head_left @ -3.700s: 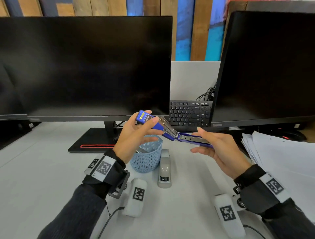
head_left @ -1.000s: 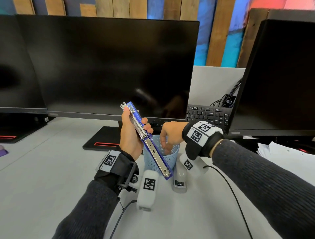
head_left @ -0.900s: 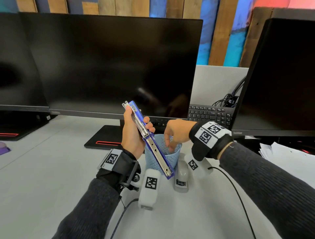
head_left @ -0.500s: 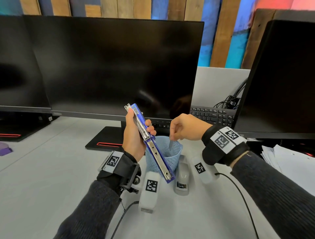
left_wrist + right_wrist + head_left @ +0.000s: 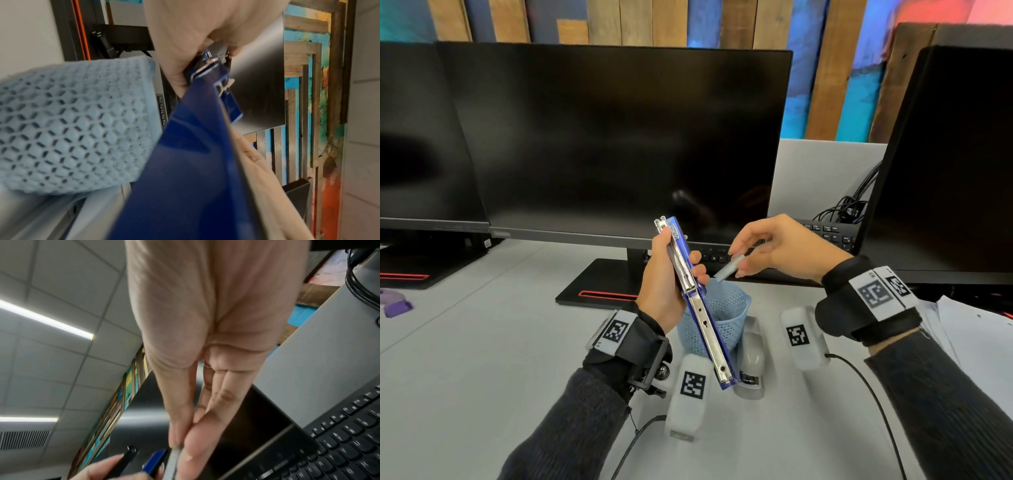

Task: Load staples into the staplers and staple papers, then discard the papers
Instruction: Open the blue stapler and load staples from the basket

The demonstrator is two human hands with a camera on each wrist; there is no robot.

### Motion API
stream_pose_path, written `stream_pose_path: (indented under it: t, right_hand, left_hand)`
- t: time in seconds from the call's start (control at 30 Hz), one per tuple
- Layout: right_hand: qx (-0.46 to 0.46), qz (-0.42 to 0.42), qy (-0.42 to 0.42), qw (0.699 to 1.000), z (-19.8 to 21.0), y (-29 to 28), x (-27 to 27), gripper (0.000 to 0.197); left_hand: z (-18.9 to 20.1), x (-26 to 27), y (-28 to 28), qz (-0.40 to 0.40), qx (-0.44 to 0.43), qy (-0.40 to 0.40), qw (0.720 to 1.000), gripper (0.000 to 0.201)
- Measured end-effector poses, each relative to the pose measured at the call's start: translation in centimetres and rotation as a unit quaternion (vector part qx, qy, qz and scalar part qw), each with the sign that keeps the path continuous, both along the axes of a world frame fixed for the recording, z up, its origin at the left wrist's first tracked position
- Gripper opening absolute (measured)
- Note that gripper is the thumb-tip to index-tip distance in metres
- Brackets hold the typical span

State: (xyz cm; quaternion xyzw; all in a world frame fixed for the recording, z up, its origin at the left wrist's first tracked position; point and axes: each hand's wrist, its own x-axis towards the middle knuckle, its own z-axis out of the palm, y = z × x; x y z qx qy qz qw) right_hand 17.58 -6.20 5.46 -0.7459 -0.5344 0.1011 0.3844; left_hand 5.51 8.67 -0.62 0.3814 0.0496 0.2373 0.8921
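Note:
My left hand [image 5: 666, 284] grips a blue stapler [image 5: 697, 308] that is swung fully open, its metal staple channel facing me and its lower end over the light blue mesh basket [image 5: 729, 317]. The left wrist view shows the stapler's blue underside [image 5: 195, 162] close up beside the basket [image 5: 72, 121]. My right hand [image 5: 767, 250] pinches a silver strip of staples [image 5: 727, 270] between thumb and fingers, just right of the stapler and above the basket. That strip [image 5: 173, 462] also shows in the right wrist view. A grey stapler [image 5: 751, 363] lies on the desk behind the blue one.
Black monitors [image 5: 619, 137] stand behind and to the right [image 5: 955, 164]. A keyboard [image 5: 828, 233] lies between them. A stack of white papers [image 5: 969, 329] sits at the right edge. A purple object [image 5: 395, 305] lies at the far left on the grey desk [image 5: 482, 359].
My right hand has lifted out of the basket with a strip of staples and now holds it beside the stapler. The left hand has kept the open stapler nearly still.

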Motion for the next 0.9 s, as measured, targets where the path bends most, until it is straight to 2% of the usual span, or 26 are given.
stream_pose_path:
  t: [0.13, 0.33, 0.5, 0.7, 0.9]
  right_hand:
    - [0.062, -0.006, 0.028, 0.998, 0.7, -0.1, -0.1, 0.013]
    - [0.097, -0.010, -0.001, 0.995, 1.9, -0.2, -0.6, 0.016]
    - [0.034, -0.036, -0.066, 0.997, 0.9, 0.3, -0.6, 0.014]
    - [-0.021, -0.063, -0.098, 0.993, -0.9, 1.4, 0.4, 0.015]
    - [-0.070, -0.054, -0.109, 0.990, -1.3, 1.3, 0.6, 0.008]
  left_hand:
    - [0.2, -0.1, -0.9, 0.003, 0.029, 0.019, 0.999, 0.029]
    - [0.4, -0.1, -2.2, -0.025, 0.079, 0.030, 0.996, 0.025]
    - [0.5, -0.3, -1.9, 0.002, 0.075, 0.007, 0.997, 0.025]
    - [0.7, -0.8, -0.3, 0.024, 0.007, -0.011, 1.000, 0.029]
    - [0.5, -0.9, 0.0, 0.041, 0.047, 0.013, 0.998, 0.025]
